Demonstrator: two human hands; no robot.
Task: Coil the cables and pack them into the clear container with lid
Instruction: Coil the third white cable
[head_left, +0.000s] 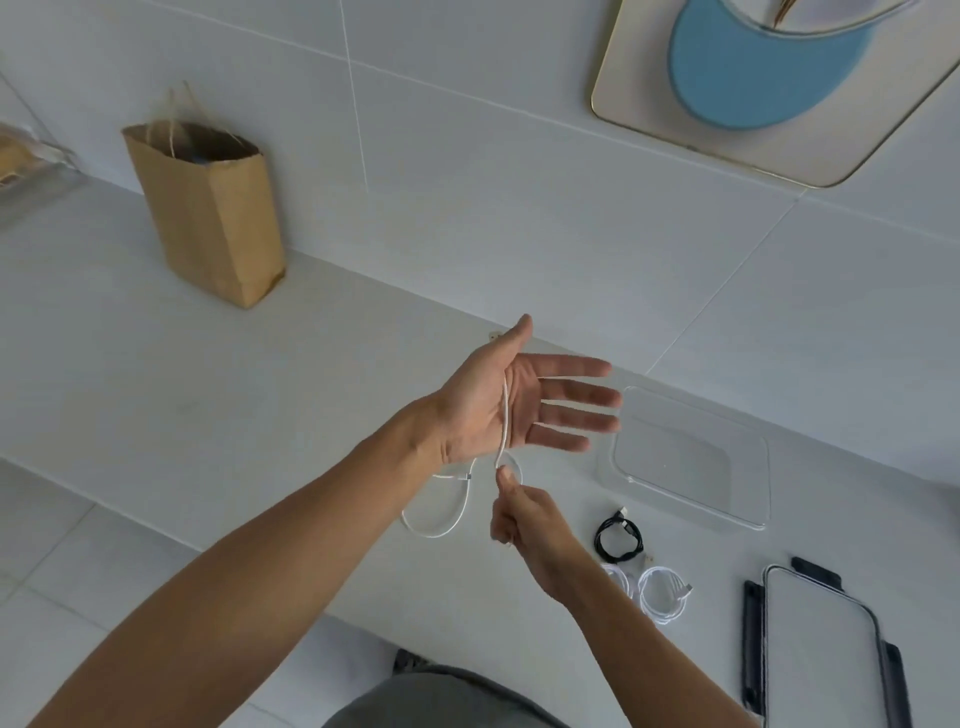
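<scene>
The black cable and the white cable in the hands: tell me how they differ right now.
The black cable is already wound into a tight coil; the white cable still hangs in a loose loop. The black cable lies untouched on the counter; the white cable runs across the open left hand, with the right hand pinching it. Neither is in the clear container yet.
</scene>
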